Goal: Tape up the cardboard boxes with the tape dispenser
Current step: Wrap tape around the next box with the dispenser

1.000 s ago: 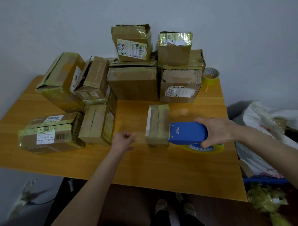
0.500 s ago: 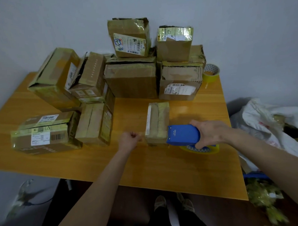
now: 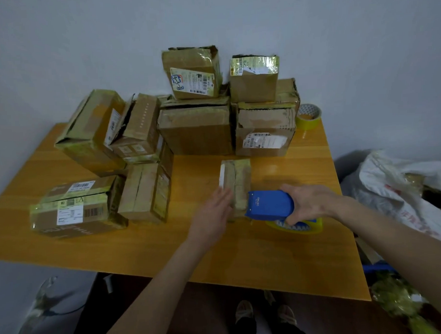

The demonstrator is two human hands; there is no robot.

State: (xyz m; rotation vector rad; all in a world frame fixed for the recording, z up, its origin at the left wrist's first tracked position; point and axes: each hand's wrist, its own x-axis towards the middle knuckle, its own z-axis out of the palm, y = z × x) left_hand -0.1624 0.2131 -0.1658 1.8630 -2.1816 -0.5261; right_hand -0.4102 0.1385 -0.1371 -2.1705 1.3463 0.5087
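Now my left hand (image 3: 213, 214), fisted a moment ago, lies open against the small box (image 3: 236, 181), bracing it; my right hand (image 3: 313, 203) grips the tape dispenser (image 3: 269, 207) at its end.

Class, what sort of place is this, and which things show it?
Probably a makeshift parcel-packing corner: worn brown cardboard boxes piled on an orange wooden table, a blue handheld tape dispenser, a spare yellow tape roll.
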